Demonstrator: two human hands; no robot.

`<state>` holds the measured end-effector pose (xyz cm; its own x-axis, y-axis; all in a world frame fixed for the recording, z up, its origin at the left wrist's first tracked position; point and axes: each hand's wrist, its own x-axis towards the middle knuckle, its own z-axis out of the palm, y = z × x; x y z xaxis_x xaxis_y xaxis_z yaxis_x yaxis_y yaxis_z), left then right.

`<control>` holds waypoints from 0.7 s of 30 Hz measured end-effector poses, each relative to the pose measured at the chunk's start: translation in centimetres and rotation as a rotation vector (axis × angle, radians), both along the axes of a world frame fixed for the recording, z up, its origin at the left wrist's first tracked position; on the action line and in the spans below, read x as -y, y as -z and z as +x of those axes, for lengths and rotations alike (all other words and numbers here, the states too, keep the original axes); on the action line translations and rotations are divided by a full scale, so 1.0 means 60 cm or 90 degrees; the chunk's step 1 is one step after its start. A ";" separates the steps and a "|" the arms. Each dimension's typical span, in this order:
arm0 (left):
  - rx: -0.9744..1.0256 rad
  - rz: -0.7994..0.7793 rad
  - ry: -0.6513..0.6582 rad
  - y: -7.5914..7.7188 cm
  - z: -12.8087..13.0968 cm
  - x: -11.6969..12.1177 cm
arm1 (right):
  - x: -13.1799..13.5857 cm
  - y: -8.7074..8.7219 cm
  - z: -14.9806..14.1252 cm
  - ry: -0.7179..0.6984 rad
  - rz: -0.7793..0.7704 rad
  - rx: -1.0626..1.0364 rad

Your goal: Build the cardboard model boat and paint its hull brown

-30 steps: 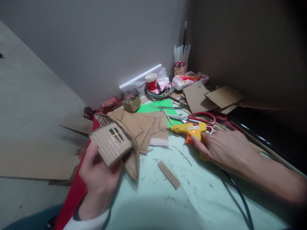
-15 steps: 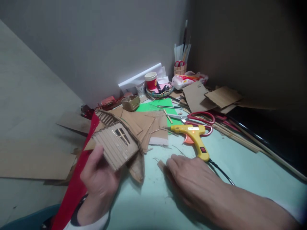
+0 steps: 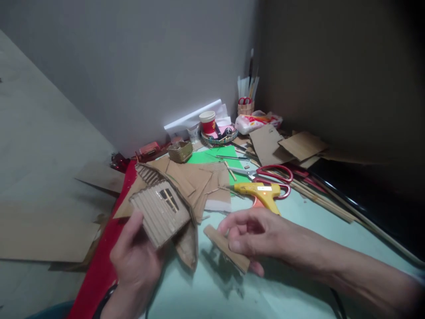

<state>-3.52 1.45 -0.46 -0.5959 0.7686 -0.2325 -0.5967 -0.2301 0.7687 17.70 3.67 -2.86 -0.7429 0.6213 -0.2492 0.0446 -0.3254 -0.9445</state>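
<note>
My left hand (image 3: 133, 261) grips a small corrugated cardboard house (image 3: 162, 210) with a cross-barred window, held just above the pale green table (image 3: 299, 266). A narrow cardboard strip (image 3: 226, 247) is pinched between the thumb and fingers of my right hand (image 3: 252, 232), lifted off the table just right of the house. Behind that hand a yellow glue gun (image 3: 262, 195) lies on the table, its cord running toward me.
Flat cardboard pieces (image 3: 199, 177) and green paper (image 3: 215, 155) lie behind the house. Red-handled scissors (image 3: 272, 173), wooden sticks (image 3: 325, 199), more cardboard (image 3: 285, 144), a small cardboard box (image 3: 179, 151), a paper cup (image 3: 207, 122) and a tool holder (image 3: 245, 106) crowd the back. Red sheet (image 3: 99, 266) lies left.
My right hand let go of the glue gun, came toward me, and picked the cardboard strip up off the table. The house stayed in my left hand, tilting slightly.
</note>
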 end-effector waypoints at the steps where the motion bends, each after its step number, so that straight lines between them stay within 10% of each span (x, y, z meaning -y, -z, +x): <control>1: 0.015 -0.012 -0.011 -0.001 0.001 0.001 | -0.003 -0.007 0.000 0.016 -0.041 -0.046; 11: 0.019 -0.022 0.168 0.041 -0.011 0.031 | -0.018 -0.073 -0.034 0.127 0.048 -0.027; 21: -0.102 -0.062 0.158 0.025 0.028 0.050 | -0.002 -0.062 -0.053 0.206 0.247 0.073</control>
